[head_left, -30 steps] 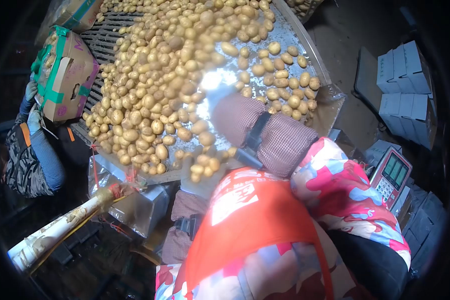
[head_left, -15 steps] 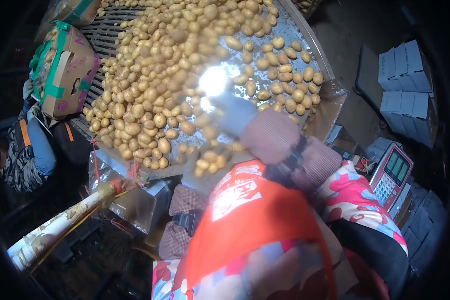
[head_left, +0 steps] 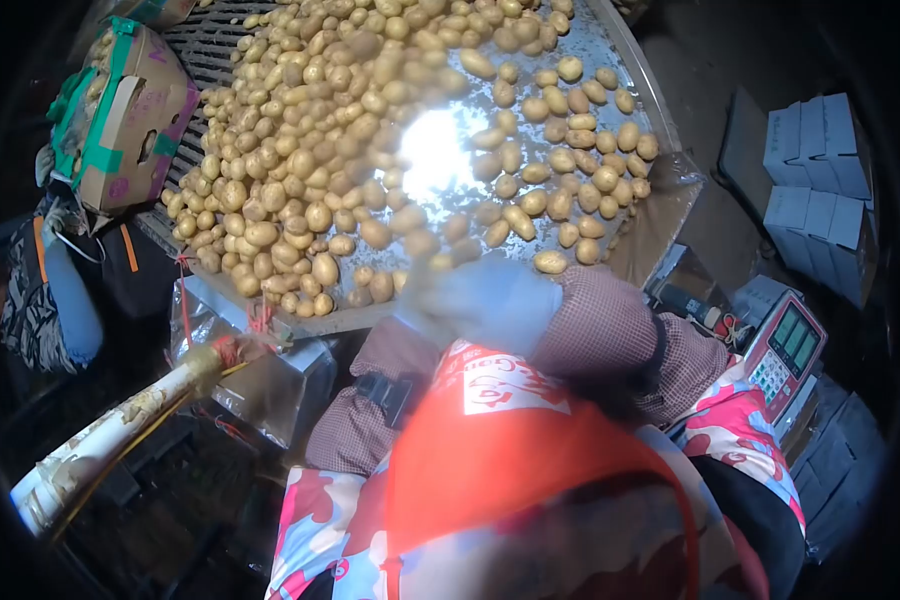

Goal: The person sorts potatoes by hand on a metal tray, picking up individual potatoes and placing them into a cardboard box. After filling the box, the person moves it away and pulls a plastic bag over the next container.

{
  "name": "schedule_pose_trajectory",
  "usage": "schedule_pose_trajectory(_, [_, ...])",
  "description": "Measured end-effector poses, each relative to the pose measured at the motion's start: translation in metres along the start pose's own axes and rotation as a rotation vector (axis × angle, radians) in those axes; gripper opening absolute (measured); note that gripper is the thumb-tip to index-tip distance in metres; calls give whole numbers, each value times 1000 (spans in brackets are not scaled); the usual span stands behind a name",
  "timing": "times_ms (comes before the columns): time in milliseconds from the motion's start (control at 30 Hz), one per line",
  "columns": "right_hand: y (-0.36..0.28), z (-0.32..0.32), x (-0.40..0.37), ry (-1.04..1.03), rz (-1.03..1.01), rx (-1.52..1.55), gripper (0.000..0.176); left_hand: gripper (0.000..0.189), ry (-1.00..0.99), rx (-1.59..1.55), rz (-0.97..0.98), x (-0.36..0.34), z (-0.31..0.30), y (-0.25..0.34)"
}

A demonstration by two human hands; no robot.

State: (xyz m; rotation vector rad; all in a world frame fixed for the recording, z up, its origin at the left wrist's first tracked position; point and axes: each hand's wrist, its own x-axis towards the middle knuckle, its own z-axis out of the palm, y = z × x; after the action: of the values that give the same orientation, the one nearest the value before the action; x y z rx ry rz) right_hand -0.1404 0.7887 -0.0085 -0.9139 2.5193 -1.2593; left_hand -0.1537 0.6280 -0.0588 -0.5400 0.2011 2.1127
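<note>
My right hand (head_left: 495, 302), in a pale grey-blue glove, is smeared by motion at the table's near edge. It crosses in front of my left hand, whose sleeve (head_left: 350, 425) comes up from below. The left fingers and whatever lies in them are hidden behind the right hand. Whether the right fingers hold anything is lost in the blur. Just beyond both hands spreads a big heap of potatoes (head_left: 300, 165), thick at the left. Looser potatoes (head_left: 560, 205) lie scattered at the right of the metal table (head_left: 625, 60).
A taped cardboard box (head_left: 140, 125) leans at the left, by a co-worker's sleeve (head_left: 70, 305). A worn white pole (head_left: 120, 435) juts in at lower left. At the right stand a scale display (head_left: 785, 350) and stacked white boxes (head_left: 815, 200). Bright glare (head_left: 435, 150) covers part of the table.
My right hand has come back from over the potatoes toward my body, now covering my left hand. Earlier my left hand was cupped around several potatoes. The view has shifted slightly.
</note>
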Motion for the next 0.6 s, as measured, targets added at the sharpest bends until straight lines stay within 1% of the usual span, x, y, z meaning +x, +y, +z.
schedule_pose_trajectory(100, [0, -37, -16, 243, 53, 88, 36, 38, -39, -3, 16, 3, -5, -2])
schedule_pose_trajectory(133, [26, -35, -30, 395, 93, -69, 39, 38, -58, -14, 18, 5, -9, -2])
schedule_pose_trajectory(200, [73, -39, -59, 538, 414, -106, 42, 38, -101, -34, 27, 7, -17, -3])
schedule_pose_trajectory(267, [98, -42, -63, 483, 542, -105, 39, 37, -118, -55, 43, 5, -22, -2])
schedule_pose_trajectory(333, [120, -34, -53, 423, 220, -327, 34, 37, -134, -64, 76, 2, -24, -2])
schedule_pose_trajectory(433, [137, -14, -17, 31, 343, -646, 25, 36, -153, -51, 150, -1, -28, -2])
schedule_pose_trajectory(467, [140, -15, -1, -34, 383, -681, 23, 36, -142, -45, 172, -4, -29, -2])
schedule_pose_trajectory(500, [142, -17, 13, -104, 437, -688, 24, 36, -119, -31, 203, -7, -32, -1])
schedule_pose_trajectory(567, [141, -18, 33, -248, 553, -711, 28, 34, 28, -38, 203, -17, -37, -1])
schedule_pose_trajectory(600, [142, -14, 27, -175, 642, -480, 29, 34, 110, -32, 218, -21, -37, 1])
